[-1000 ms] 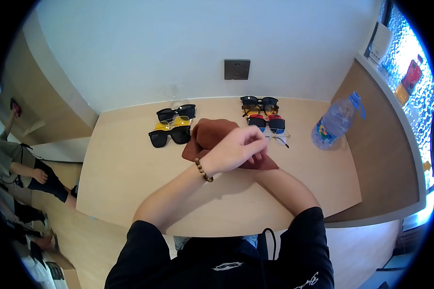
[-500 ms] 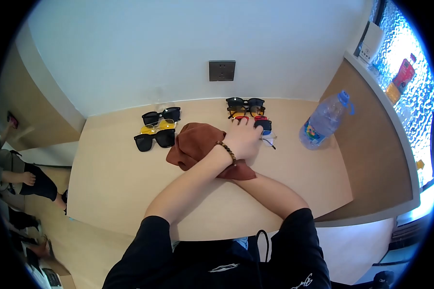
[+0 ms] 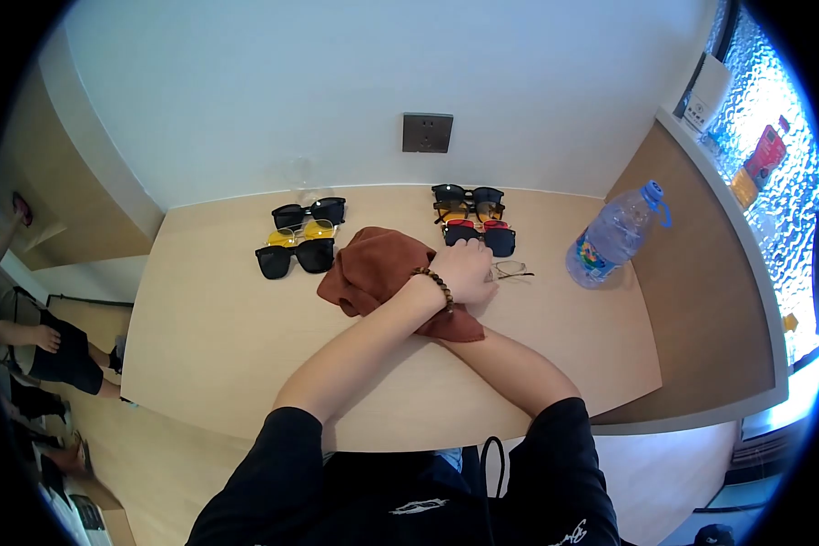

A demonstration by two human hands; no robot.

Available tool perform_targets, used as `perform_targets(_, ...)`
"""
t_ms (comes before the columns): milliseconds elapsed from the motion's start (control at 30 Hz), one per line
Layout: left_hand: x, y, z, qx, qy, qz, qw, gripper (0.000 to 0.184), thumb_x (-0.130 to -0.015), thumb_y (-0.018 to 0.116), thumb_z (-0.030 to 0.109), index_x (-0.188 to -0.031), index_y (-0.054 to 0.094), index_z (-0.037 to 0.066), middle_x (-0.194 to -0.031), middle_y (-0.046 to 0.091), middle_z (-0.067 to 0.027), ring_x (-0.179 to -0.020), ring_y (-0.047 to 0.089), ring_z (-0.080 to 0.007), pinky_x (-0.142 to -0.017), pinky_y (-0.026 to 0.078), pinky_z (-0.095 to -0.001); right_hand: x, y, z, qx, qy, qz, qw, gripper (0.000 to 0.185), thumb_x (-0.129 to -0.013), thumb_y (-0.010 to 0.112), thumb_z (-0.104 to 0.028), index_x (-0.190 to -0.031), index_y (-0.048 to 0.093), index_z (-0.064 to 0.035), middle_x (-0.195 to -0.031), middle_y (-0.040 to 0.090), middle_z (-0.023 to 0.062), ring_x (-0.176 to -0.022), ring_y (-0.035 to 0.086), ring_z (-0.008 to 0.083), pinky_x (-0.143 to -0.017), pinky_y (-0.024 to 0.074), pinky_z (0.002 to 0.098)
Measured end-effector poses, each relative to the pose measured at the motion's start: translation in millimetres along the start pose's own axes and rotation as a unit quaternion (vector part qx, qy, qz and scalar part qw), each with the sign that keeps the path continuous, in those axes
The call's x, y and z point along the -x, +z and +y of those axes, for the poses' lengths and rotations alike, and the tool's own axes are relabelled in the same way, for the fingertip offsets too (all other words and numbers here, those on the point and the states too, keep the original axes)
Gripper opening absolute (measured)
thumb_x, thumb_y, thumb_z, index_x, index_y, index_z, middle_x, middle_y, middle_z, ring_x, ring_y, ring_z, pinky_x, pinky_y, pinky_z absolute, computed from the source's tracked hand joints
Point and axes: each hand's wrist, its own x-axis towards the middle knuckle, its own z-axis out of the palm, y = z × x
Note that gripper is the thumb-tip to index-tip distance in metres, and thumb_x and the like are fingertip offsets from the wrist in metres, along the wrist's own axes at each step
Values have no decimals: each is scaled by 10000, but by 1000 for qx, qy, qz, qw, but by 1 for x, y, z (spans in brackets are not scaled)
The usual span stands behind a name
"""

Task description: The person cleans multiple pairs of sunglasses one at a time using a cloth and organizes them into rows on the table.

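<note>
My left hand (image 3: 465, 271), wearing a beaded bracelet, reaches across to the right with its fingers curled at the near end of a column of glasses. Its fingertips close on thin-framed clear eyeglasses (image 3: 515, 269), partly hidden by the hand. Just beyond lie black sunglasses (image 3: 493, 240), red-tinted glasses (image 3: 495, 224) and more dark sunglasses (image 3: 469, 195). My right forearm (image 3: 519, 369) crosses beneath the left one. A brown cloth (image 3: 373, 266) covers my right hand, so its fingers do not show.
On the left stand black sunglasses (image 3: 295, 258), yellow-tinted glasses (image 3: 302, 233) and another black pair (image 3: 309, 213). A large water bottle (image 3: 610, 238) is by the right side panel (image 3: 701, 282). Other people (image 3: 50, 341) are off to the left.
My left hand has drawn slightly nearer to me, off the black sunglasses, which now lie in the column. The clear eyeglasses have turned, one temple pointing right.
</note>
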Motion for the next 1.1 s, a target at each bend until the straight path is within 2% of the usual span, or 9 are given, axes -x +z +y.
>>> perform_targets(267, -11, -16, 0, 96, -20, -195, 976, 702, -640, 841, 448, -1094, 609, -35, -1171, 627, -226, -1112, 617, -382, -919, 522, -433, -1, 3, -1, -19, 18, 24, 999, 463, -964, 585, -70, -1375, 373, -92, -1275, 520, 131, -1163, 559, 219, -872, 526, 325)
perform_targets(433, 12, -27, -1, 138, 29, 71, 988, 514, -705, 840, 323, -1021, 572, 18, -1104, 583, -183, -1034, 615, -330, -887, 513, -400, 5, 7, -11, -46, 41, 64, 996, 465, -965, 584, -59, -1372, 362, -96, -1259, 521, 128, -1144, 567, 214, -849, 539, 320)
perform_targets(600, 56, -97, -23, 351, 19, 113, 929, 500, -780, 844, 271, -1115, 566, 24, -1038, 564, -92, -897, 565, -162, -819, 509, -311, 3, 15, -27, -80, 88, 141, 983, 468, -966, 584, -48, -1369, 352, -100, -1242, 522, 124, -1126, 575, 209, -826, 551, 315)
perform_targets(700, 76, -110, -57, 312, -58, 128, 939, 510, -779, 854, 304, -1104, 580, 22, -954, 609, -56, -841, 570, -139, -788, 513, -299, -12, 0, -3, 2, -77, 9, 997, 274, -1036, 474, -154, -1283, 430, -43, -1104, 566, 80, -903, 595, 150, -704, 511, 242)
perform_targets(767, 84, -104, -84, 284, -136, 127, 941, 507, -776, 866, 345, -1042, 595, 9, -840, 621, -23, -771, 570, -113, -744, 517, -275, -19, -6, -7, 313, -118, -86, 938, 276, -1030, 483, -157, -1287, 417, -80, -1086, 556, 87, -891, 589, 192, -677, 500, 310)
perform_targets(900, 90, -84, -116, 371, -146, 138, 907, 521, -802, 864, 365, -1032, 594, -16, -846, 648, -68, -752, 623, -109, -677, 535, -255, -43, -9, 18, 245, -114, -31, 962, 177, -1035, 463, -137, -1194, 430, -64, -1058, 543, 88, -865, 573, 200, -660, 476, 356)
perform_targets(967, 90, -84, -114, 417, -155, 125, 887, 506, -810, 858, 353, -1030, 592, -18, -852, 651, -70, -758, 632, -113, -670, 544, -255, -51, -20, 30, -55, -50, 46, 996, 137, -1034, 466, -127, -1151, 435, -61, -1040, 532, 83, -860, 571, 207, -673, 479, 375)
perform_targets(1067, 88, -82, -118, 461, -152, 87, 870, 477, -826, 847, 332, -1027, 592, -17, -863, 651, -64, -766, 637, -117, -664, 561, -257, -43, -38, 33, 94, -86, -18, 992, 301, -1072, 383, -182, -1352, 408, -73, -1172, 528, 63, -1098, 541, 185, -832, 531, 315)
perform_targets(1100, 86, -82, -119, 470, -155, 82, 865, 468, -827, 846, 326, -1023, 592, -15, -859, 647, -59, -760, 633, -112, -660, 556, -250, -32, 18, 2, 143, -67, 29, 987, 211, -1003, 530, -119, -1194, 475, -47, -978, 558, 75, -838, 587, 206, -684, 500, 381)
